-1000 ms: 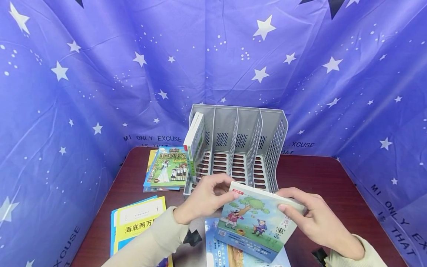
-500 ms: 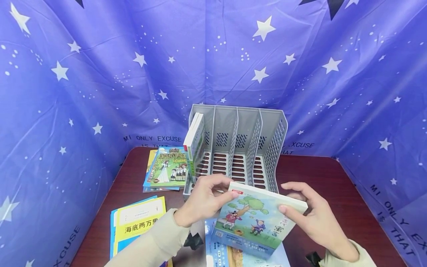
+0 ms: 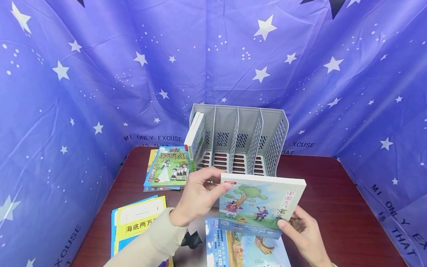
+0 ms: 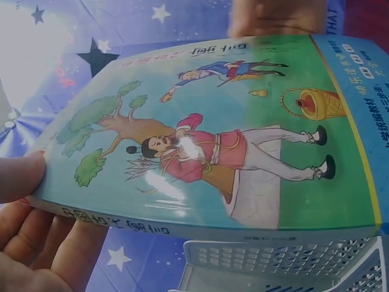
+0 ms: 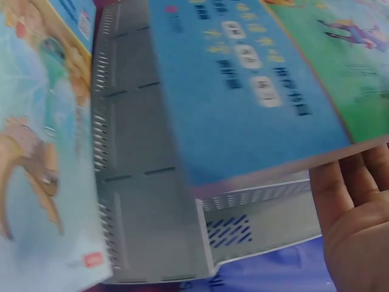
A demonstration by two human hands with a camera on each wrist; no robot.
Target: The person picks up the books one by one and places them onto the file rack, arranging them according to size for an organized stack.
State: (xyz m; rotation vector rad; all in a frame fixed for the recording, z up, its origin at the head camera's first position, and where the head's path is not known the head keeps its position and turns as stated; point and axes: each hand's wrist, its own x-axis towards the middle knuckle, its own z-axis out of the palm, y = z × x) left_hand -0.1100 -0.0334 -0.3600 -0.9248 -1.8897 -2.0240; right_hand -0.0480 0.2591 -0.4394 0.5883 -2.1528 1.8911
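Observation:
A picture-story book (image 3: 257, 205) with a tree and two figures on its cover is held up in front of the grey rack, its top edge nearly level in the head view. My left hand (image 3: 198, 194) grips its upper left corner, thumb on the cover and fingers behind. Lower down on the right edge, my right hand (image 3: 305, 233) pinches the book, thumb in front. In the right wrist view the fingers of that hand (image 5: 358, 213) reach under the book's edge. Beneath it lies a light-blue book (image 3: 267, 256), partly covered.
The grey four-slot rack (image 3: 250, 118) stands at the back middle, with white-edged books (image 3: 195, 135) upright in its leftmost slot. Left of it lies a pile of comic books (image 3: 170, 167). A yellow-and-blue book pile (image 3: 140, 222) lies nearer, partly behind the left sleeve. Starry curtains surround the table.
My right hand has shifted from the book's upper right corner down its right edge. The book has turned from slanted to nearly level and risen slightly; the left hand keeps its corner grip.

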